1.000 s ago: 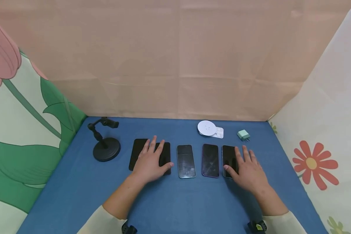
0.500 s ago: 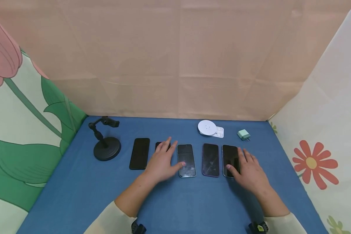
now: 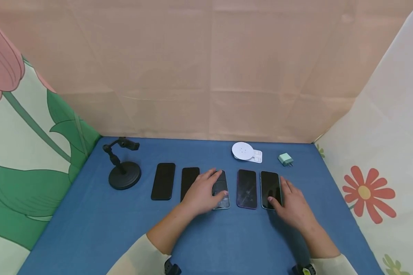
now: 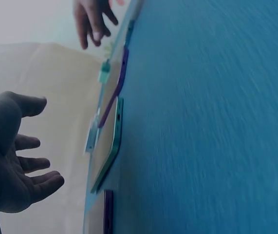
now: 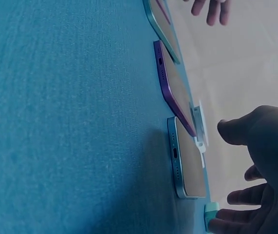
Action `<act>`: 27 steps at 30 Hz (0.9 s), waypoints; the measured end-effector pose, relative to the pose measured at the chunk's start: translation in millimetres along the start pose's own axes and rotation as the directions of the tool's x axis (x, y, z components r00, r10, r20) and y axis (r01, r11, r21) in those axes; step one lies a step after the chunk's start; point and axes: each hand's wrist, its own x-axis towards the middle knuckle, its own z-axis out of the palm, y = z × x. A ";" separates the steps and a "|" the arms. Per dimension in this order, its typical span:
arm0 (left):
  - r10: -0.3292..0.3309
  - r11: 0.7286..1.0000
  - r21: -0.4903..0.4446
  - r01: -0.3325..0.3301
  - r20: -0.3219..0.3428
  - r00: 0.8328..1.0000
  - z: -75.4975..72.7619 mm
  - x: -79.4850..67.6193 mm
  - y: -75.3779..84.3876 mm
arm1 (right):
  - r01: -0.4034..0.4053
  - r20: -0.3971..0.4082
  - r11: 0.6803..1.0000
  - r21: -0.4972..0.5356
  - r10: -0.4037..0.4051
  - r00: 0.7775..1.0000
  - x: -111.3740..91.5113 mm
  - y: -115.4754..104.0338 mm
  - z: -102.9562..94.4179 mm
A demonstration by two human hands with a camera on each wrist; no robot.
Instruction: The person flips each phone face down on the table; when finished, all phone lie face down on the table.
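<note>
Several smartphones lie in a row on the blue cloth. My left hand (image 3: 200,195) hovers over the middle phone (image 3: 220,185), fingers loosely spread and holding nothing. In the left wrist view a gap shows between that hand (image 4: 12,165) and the green-edged phone (image 4: 114,136). My right hand (image 3: 293,208) is held over the right edge of the rightmost phone (image 3: 270,185), thumb overlapping its screen. The right wrist view shows this hand (image 5: 270,165) apart from the phone (image 5: 190,161). Between the hands lies a purple-edged phone (image 3: 246,189). Left of them are a black phone (image 3: 163,181) and another phone (image 3: 189,177), partly covered.
A black stand (image 3: 124,175) with a jointed arm stands at the back left. Behind the phones lie a white disc (image 3: 242,151) on a white flat piece (image 3: 257,156) and a mint plug adapter (image 3: 285,159). Fabric walls (image 3: 210,76) enclose the table's back and sides.
My left hand has moved right, from over the two left phones to the middle one, uncovering the leftmost phone. The right hand stays nearly where it was.
</note>
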 end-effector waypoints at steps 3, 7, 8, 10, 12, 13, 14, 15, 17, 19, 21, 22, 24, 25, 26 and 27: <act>0.017 0.999 -0.029 -0.016 0.011 1.000 4.3 3.5 5.8 | -0.014 0.006 1.000 0.022 0.014 1.000 -1.4 0.2 1.5; 0.031 0.997 -0.065 -0.030 0.021 0.999 9.5 8.5 14.0 | -0.024 0.008 0.999 0.037 0.024 1.000 -2.7 1.0 2.3; 0.035 0.997 -0.075 -0.033 0.021 0.999 11.0 9.8 15.9 | -0.026 0.009 0.999 0.041 0.026 1.000 -2.8 1.3 2.4; 0.038 0.995 -0.098 -0.036 0.022 0.999 14.0 12.1 19.5 | -0.030 0.009 0.998 0.049 0.029 1.000 -3.0 1.7 2.2; 0.037 0.992 -0.124 -0.034 0.027 0.999 17.1 14.0 22.9 | -0.036 0.011 0.998 0.057 0.036 0.999 -3.3 2.1 2.0; 0.036 0.990 -0.135 -0.032 0.030 0.999 18.8 15.0 24.5 | -0.039 0.011 0.997 0.062 0.038 0.999 -3.4 2.3 2.0; 0.032 0.989 -0.145 -0.027 0.032 0.999 20.7 15.8 25.9 | -0.041 0.012 0.997 0.064 0.040 0.999 -3.3 2.8 2.2; 0.026 0.988 -0.153 -0.021 0.034 0.999 22.6 16.6 27.3 | -0.044 0.011 0.997 0.068 0.043 0.999 -3.3 3.0 2.4; 0.017 0.985 -0.170 -0.010 0.041 0.999 26.7 18.9 30.0 | -0.048 0.009 0.996 0.075 0.048 0.999 -3.1 3.7 3.3; 0.012 0.981 -0.194 -0.002 0.048 0.999 30.6 21.1 32.6 | -0.053 0.006 0.995 0.083 0.052 0.999 -3.0 4.4 4.5; 0.007 0.976 -0.215 0.006 0.061 0.998 34.3 23.4 35.6 | -0.060 0.004 0.994 0.089 0.060 0.998 -2.8 4.8 5.5; 0.008 0.974 -0.227 0.008 0.068 0.998 35.7 24.6 37.2 | -0.064 0.005 0.994 0.093 0.064 0.998 -2.8 4.9 5.9; 0.016 0.968 -0.253 0.004 0.080 0.997 38.2 26.6 40.9 | -0.070 0.008 0.993 0.100 0.069 0.998 -2.6 5.4 6.5; 0.019 0.964 -0.265 0.005 0.088 0.996 39.4 27.8 42.8 | -0.071 0.010 0.992 0.102 0.071 0.997 -2.5 5.7 6.7; 0.020 0.962 -0.275 0.007 0.096 0.995 40.3 28.7 44.8 | -0.072 0.012 0.992 0.104 0.071 0.997 -2.3 6.0 6.8; 0.026 0.957 -0.289 0.005 0.103 0.994 41.5 30.0 46.6 | -0.072 0.014 0.992 0.107 0.071 0.997 -2.2 6.3 6.8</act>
